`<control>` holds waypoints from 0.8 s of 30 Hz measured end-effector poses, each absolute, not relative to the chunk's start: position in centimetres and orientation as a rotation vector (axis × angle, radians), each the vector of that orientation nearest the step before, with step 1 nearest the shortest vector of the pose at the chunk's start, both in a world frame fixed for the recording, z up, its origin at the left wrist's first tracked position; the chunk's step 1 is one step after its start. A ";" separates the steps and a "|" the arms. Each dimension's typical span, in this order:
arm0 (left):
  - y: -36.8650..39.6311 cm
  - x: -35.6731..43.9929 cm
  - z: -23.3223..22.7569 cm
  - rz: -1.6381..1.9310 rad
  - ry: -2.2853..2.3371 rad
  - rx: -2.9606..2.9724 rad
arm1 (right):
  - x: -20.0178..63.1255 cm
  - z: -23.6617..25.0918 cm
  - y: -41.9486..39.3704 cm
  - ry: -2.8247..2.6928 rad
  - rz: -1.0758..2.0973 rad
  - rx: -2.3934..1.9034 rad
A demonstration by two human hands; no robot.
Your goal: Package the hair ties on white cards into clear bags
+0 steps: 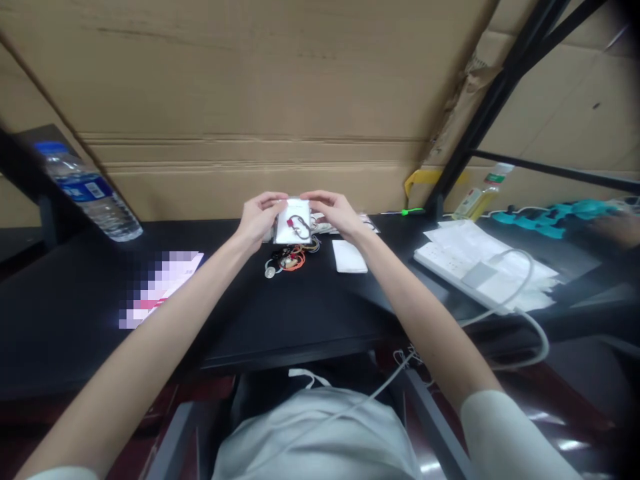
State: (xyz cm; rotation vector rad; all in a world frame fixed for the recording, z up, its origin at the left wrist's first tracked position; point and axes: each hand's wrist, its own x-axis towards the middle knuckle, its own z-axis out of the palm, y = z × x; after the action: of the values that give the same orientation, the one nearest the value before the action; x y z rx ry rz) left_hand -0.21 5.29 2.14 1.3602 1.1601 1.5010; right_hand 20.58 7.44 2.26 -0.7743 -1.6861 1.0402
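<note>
Above the black table, both my hands hold a small clear packet (285, 232) by its upper part. Inside or on it show a white card and a dark looped cord with a red piece, perhaps a bracelet. My left hand (261, 217) pinches the packet's left upper side, and my right hand (336, 212) grips its right upper corner. Just below the packet lies a small pile of coloured cords (293, 259), orange, black and pale blue, with a round pale piece. To the right of the pile is a white folded sheet or packet (349, 257). More pale packets lie partly hidden behind my right hand.
A water bottle (90, 190) stands at the left, near a phone-like bright item (165, 290). On the right are a white power strip (450, 273) with papers, a cable (537, 333), a yellowish bottle (483, 193) and teal pieces (555, 217) beside another person's blurred hand. Cardboard (260, 87) walls the back.
</note>
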 end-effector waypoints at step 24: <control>7.7 -6.3 0.9 1.005 2.255 1.815 | 20.8 -1.3 13.1 -2.079 0.348 -1.336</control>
State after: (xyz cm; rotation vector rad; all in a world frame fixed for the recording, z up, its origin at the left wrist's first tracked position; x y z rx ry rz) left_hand -6.27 7.74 0.89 1.8155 2.2555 1.0055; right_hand 20.82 13.06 -1.34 -1.3362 -2.0794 0.3484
